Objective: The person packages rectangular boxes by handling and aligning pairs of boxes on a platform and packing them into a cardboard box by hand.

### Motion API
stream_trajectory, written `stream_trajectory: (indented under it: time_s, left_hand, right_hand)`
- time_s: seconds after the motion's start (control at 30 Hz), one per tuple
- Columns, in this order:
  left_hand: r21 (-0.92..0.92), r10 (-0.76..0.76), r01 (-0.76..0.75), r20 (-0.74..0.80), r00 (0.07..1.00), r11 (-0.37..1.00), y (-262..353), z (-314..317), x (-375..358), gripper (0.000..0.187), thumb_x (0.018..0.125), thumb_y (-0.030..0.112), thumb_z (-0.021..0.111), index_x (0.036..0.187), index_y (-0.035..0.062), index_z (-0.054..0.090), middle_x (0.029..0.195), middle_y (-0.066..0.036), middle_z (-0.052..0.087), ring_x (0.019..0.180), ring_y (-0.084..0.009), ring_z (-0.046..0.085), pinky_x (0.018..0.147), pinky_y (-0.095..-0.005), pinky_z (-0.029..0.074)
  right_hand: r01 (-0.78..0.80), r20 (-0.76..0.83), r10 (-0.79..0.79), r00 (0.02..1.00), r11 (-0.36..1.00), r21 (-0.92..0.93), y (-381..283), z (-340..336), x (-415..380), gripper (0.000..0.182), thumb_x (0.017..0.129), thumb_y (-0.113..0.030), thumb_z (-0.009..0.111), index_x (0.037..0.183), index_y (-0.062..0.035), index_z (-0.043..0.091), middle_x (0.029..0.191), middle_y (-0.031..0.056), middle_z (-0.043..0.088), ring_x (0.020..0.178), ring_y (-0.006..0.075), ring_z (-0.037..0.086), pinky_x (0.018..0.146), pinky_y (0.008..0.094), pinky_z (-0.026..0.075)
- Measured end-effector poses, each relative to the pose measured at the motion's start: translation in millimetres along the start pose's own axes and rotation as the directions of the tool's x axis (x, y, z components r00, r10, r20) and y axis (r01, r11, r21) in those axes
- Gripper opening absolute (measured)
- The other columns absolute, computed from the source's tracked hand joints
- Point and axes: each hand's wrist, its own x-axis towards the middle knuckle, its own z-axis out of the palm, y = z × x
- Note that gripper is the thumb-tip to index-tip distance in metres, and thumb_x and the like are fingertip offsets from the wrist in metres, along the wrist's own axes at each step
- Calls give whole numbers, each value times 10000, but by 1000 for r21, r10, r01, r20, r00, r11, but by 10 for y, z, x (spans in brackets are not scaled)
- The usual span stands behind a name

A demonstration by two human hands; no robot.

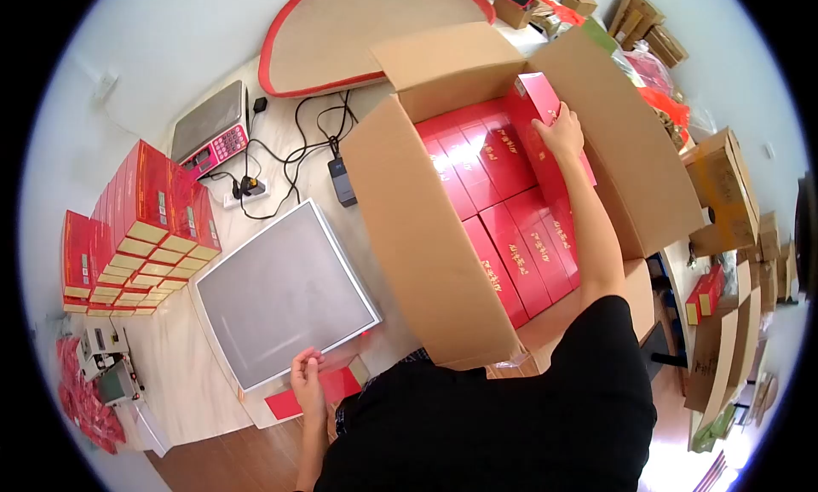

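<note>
My right hand (562, 136) reaches into a large open cardboard carton (409, 228) and grips a red box (537, 155) with its thumb and fingers. That box stands tilted above the others, along the carton's far right side. Rows of red boxes (503, 160) with gold lettering fill the carton beneath it. Low on the left, my left hand (308, 381) is half raised with loosely bent fingers and nothing visible in them. It is close to the lower edge of a grey flat panel (285, 296) with a white frame. Under it, a flat red piece (345, 383) lies at the table edge.
Stacked red boxes (145, 228) stand on the left of the table. Behind the panel are a weighing scale (213, 130), a power strip (247, 192), black cables and a dark adapter (342, 182). A red-rimmed beige board (366, 32) leans behind. More cartons (724, 189) stand at right.
</note>
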Motion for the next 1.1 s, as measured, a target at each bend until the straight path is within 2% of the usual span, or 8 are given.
stream_trajectory:
  time_s: [0.17,0.23,0.4,0.5,0.57,0.6,0.8,1.1]
  left_hand:
    - [33,-94,99,-127,988,995,240,-30,-65,200,965,88,480,1126,-9,550,991,-77,603,905,-143,582,831,-266,473]
    - [40,-80,85,-118,990,996,122,-104,-51,213,968,114,485,1141,8,551,1000,-71,600,911,-143,579,830,-269,465]
    - [11,-69,70,-105,992,997,-129,-236,-126,211,971,124,489,1139,11,551,1035,-63,596,961,-143,567,869,-279,449]
    - [104,-26,31,-42,999,994,-201,-354,-222,259,919,125,578,1148,10,545,1095,-104,580,1045,-208,547,926,-330,423]
    - [751,270,-336,215,939,569,-234,-537,-238,416,810,133,696,1176,20,534,1159,-154,545,1123,-290,501,975,-389,379]
    - [762,239,-347,255,937,548,-381,-664,-235,627,672,227,800,1204,46,523,1194,-173,511,1139,-363,454,990,-456,340]
    - [810,187,-470,431,883,352,-690,-1053,-180,828,586,283,840,1275,34,453,1228,-171,481,1170,-354,436,1015,-492,301]
    - [672,318,-648,565,762,359,-816,-1303,-102,729,575,239,829,1186,49,481,1086,-157,537,1055,-346,485,939,-459,335]
  right_hand:
    - [108,-81,-115,990,990,-91,-12,655,383,657,711,-343,769,1239,-52,507,1161,173,553,1094,330,524,916,436,439]
    - [305,-230,-366,902,915,-263,-27,746,425,545,743,-290,742,1199,-67,543,1200,163,526,1119,324,495,938,439,412]
    - [342,-401,-399,824,916,-209,-213,740,207,412,770,-206,700,1144,-87,578,1180,158,524,1107,332,486,938,454,387]
    - [503,-398,-430,810,859,94,-467,579,-295,296,771,-110,644,1064,-92,601,1160,133,530,1095,315,485,927,450,367]
    - [567,-335,-486,807,796,212,-663,346,-699,299,738,-40,643,1033,-88,616,1148,108,540,1076,308,483,917,434,368]
    - [603,-317,-522,792,749,273,-764,198,-876,282,729,-33,644,1005,-86,625,1124,101,550,1068,305,483,910,430,368]
    - [593,-305,-509,805,664,456,-1178,-542,-1622,215,747,7,615,953,-53,627,1058,105,575,1006,293,510,866,399,398]
    - [554,-155,-619,770,528,644,-1789,-1201,-3065,258,718,40,620,965,-35,619,1035,123,591,991,311,544,846,388,446]
